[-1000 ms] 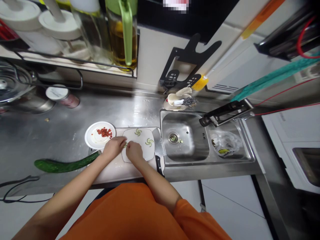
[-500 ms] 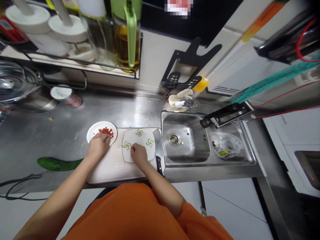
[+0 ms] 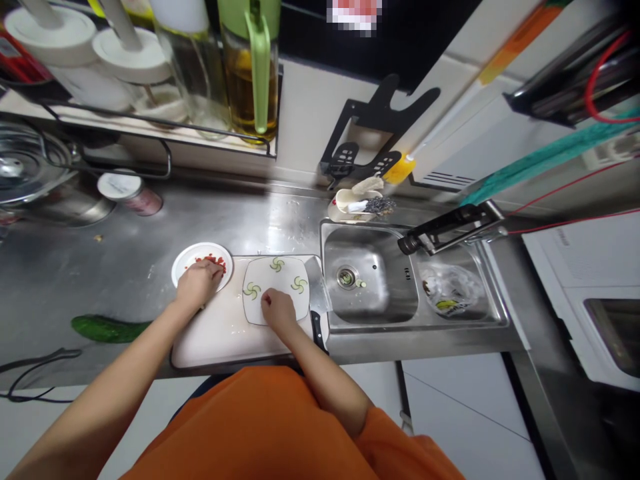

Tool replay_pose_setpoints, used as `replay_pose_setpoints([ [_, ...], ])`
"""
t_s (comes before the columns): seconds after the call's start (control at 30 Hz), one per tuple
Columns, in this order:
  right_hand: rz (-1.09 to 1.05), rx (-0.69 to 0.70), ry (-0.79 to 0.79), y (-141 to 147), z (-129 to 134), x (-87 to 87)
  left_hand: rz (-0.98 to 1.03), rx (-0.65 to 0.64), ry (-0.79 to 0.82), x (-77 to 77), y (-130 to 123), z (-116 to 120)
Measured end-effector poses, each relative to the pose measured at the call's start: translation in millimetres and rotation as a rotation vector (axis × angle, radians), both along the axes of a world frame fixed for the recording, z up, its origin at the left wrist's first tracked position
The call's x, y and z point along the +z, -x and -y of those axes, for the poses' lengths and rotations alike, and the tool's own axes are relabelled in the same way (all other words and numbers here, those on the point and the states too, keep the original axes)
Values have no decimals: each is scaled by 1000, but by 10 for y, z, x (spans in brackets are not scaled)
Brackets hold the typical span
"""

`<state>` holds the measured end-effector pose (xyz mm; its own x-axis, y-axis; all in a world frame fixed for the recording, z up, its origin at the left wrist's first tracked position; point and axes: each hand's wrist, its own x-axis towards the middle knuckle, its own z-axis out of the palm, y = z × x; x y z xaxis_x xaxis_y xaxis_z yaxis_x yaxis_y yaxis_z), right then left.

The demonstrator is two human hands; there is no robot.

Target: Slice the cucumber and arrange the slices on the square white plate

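Note:
My left hand (image 3: 200,283) reaches over a round white plate (image 3: 179,272), fingertips pinched together at the small chopped red pieces (image 3: 214,259) on it. What lies between those fingertips is hidden. My right hand (image 3: 280,310) is curled closed over the lower middle of a square white plate (image 3: 287,275), and I cannot make out what its fingers hold. Three green pinwheel shapes (image 3: 252,291) show around that plate. Beneath it is a white cutting board (image 3: 215,340), which the round plate overlaps at the left. A cleaver (image 3: 319,290) with a black handle lies along the board's right end.
A whole cucumber (image 3: 107,329) lies left of my left forearm. On the right is a steel sink (image 3: 380,287) with a black faucet (image 3: 440,233) and a plastic bag (image 3: 453,290). A pot (image 3: 55,193), a small jar (image 3: 133,192) and a condiment shelf (image 3: 165,130) stand behind.
My left fingers have shifted slightly among the red pieces. My right hand stays closed over the square plate. The whole view has moved a little.

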<state>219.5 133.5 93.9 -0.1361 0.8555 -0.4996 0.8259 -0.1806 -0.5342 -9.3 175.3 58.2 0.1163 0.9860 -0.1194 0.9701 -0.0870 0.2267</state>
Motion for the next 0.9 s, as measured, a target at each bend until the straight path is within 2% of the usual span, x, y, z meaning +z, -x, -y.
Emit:
replay_pose_setpoints([
  [0.13,0,3,-8,-8,5,23,9,-19,-1,-40,36,-28],
  [0.27,6,11,2,-21,4,25,52,39,-14,-43,56,7],
  [0.57,-14,11,-20,-76,21,-38,178,198,3,173,6,148],
  [0.8,-24,17,-12,-84,19,-46,134,163,28,68,55,170],
  [0.9,-29,22,-23,-78,22,-42,123,154,15,74,62,182],
])
